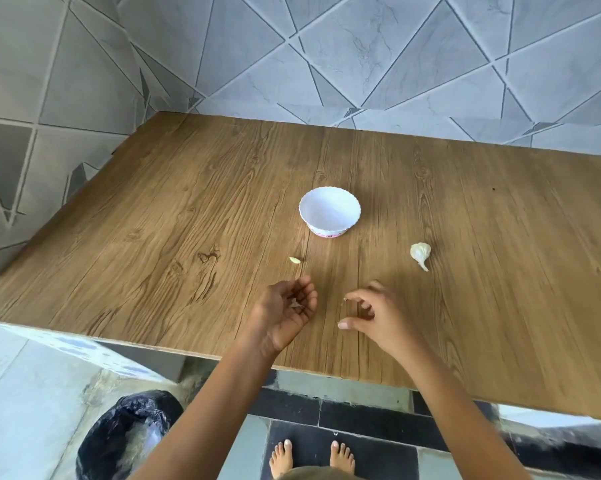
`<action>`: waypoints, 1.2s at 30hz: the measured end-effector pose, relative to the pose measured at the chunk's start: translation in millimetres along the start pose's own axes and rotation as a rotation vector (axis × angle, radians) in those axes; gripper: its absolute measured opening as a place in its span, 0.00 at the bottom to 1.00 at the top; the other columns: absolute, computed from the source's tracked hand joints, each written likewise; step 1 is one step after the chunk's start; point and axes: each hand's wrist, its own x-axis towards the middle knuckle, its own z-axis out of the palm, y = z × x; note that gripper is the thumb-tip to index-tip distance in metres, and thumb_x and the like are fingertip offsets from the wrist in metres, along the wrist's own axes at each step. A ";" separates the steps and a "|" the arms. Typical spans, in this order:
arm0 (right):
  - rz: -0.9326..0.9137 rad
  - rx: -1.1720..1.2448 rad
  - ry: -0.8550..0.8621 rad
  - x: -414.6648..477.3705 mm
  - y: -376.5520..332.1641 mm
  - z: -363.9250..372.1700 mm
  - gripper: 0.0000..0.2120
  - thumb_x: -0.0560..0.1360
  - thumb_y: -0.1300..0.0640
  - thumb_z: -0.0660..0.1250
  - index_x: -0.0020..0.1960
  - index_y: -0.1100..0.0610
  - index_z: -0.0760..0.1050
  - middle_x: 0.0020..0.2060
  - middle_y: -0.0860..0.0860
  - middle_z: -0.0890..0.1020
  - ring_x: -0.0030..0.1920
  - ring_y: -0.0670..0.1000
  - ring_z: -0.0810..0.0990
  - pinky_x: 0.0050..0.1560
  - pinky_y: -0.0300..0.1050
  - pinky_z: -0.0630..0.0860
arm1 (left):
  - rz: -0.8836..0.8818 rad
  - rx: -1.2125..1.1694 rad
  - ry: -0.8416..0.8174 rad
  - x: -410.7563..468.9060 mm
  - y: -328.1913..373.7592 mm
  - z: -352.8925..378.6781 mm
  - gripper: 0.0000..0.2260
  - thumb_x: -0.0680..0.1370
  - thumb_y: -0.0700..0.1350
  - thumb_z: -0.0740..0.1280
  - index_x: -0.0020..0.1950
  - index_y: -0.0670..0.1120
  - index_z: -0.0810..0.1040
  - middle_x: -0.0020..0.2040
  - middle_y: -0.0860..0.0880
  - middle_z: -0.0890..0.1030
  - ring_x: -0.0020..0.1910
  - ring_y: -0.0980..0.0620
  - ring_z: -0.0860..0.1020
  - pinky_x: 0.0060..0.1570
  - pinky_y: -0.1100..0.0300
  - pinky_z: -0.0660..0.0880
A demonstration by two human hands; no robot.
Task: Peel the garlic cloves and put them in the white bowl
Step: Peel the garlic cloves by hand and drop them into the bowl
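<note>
Garlic clove [294, 260] looks peeled, small and pale yellow, sitting on the table [153, 216] at 7 o'clock from the empty-looking white bowl [329, 211]. Left hand [287, 311] cups skin scraps [297, 303], right hand [375, 315] pinches a tiny shred [345, 298]. Looks like cleanup to me; next the clove needs bowling, then the bulb [420, 252] at 4 o'clock.

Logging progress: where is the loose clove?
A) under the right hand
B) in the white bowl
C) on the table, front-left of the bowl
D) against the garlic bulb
C: the clove lies on the table, apart from the white bowl, which looks empty.
</note>
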 end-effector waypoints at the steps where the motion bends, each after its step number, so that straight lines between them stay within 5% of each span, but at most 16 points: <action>1: 0.008 -0.003 0.006 3.1 -2.5 0.5 0.24 0.66 0.52 0.76 0.60 0.56 0.77 0.50 0.46 0.73 0.47 0.44 0.73 0.49 0.35 0.70 | -0.001 0.004 -0.002 -0.1 0.0 -0.1 0.13 0.81 0.39 0.55 0.44 0.37 0.77 0.38 0.43 0.77 0.39 0.49 0.76 0.40 0.60 0.76; 10: -0.023 0.000 0.163 16.4 -6.5 4.8 0.02 0.69 0.60 0.74 0.41 0.59 0.82 0.38 0.51 0.82 0.35 0.43 0.77 0.39 0.33 0.72 | 0.009 0.023 -0.025 0.0 2.3 -3.1 0.12 0.81 0.39 0.55 0.45 0.37 0.77 0.39 0.43 0.77 0.39 0.50 0.76 0.34 0.62 0.78; 14: -0.050 -0.178 0.155 19.7 -12.6 8.4 0.04 0.74 0.65 0.68 0.41 0.59 0.80 0.42 0.51 0.80 0.41 0.50 0.79 0.41 0.43 0.75 | 0.013 0.023 -0.028 -1.1 2.8 -3.4 0.13 0.81 0.39 0.55 0.45 0.37 0.77 0.39 0.43 0.77 0.38 0.50 0.76 0.34 0.62 0.77; 18: -0.011 -0.414 0.001 22.1 -21.2 9.2 0.06 0.75 0.65 0.62 0.49 0.57 0.74 0.48 0.49 0.73 0.47 0.50 0.76 0.39 0.39 0.67 | 0.017 0.060 -0.015 -1.5 2.8 0.8 0.13 0.81 0.39 0.55 0.43 0.38 0.77 0.38 0.44 0.77 0.38 0.50 0.76 0.36 0.62 0.76; 22: 0.034 -0.098 -0.038 25.2 -15.8 -8.4 0.07 0.77 0.66 0.58 0.44 0.56 0.68 0.43 0.47 0.73 0.43 0.46 0.72 0.37 0.31 0.65 | 0.023 0.070 -0.007 -0.9 3.9 6.0 0.13 0.81 0.39 0.55 0.42 0.38 0.77 0.38 0.44 0.77 0.38 0.50 0.76 0.41 0.61 0.74; 25: -0.119 0.092 0.087 22.1 -23.4 -20.4 0.08 0.78 0.65 0.61 0.42 0.54 0.69 0.39 0.45 0.74 0.39 0.39 0.71 0.40 0.28 0.66 | 0.019 0.088 -0.012 0.8 3.4 12.2 0.13 0.81 0.39 0.55 0.43 0.38 0.76 0.38 0.43 0.76 0.38 0.50 0.75 0.42 0.60 0.74; 29: -0.364 -0.052 0.144 24.0 -38.9 -12.2 0.04 0.73 0.66 0.68 0.43 0.58 0.79 0.39 0.46 0.76 0.39 0.42 0.73 0.43 0.33 0.69 | -0.031 0.054 -0.027 2.0 -3.1 27.7 0.13 0.81 0.39 0.54 0.41 0.37 0.74 0.37 0.43 0.74 0.36 0.50 0.73 0.41 0.60 0.72; 32: -0.365 -0.136 0.252 24.3 -40.6 -3.4 0.05 0.68 0.64 0.73 0.40 0.57 0.80 0.37 0.48 0.78 0.39 0.49 0.76 0.37 0.49 0.77 | -0.042 0.043 -0.044 2.2 -5.7 32.1 0.15 0.81 0.39 0.52 0.40 0.37 0.74 0.36 0.43 0.74 0.35 0.51 0.71 0.40 0.61 0.70; 36: -0.314 -0.073 0.338 20.9 -35.7 2.5 0.06 0.66 0.61 0.75 0.38 0.55 0.79 0.37 0.47 0.76 0.38 0.48 0.75 0.35 0.46 0.75 | -0.043 0.062 -0.037 3.1 -6.7 27.8 0.15 0.81 0.39 0.52 0.40 0.37 0.75 0.34 0.43 0.76 0.35 0.51 0.72 0.40 0.61 0.71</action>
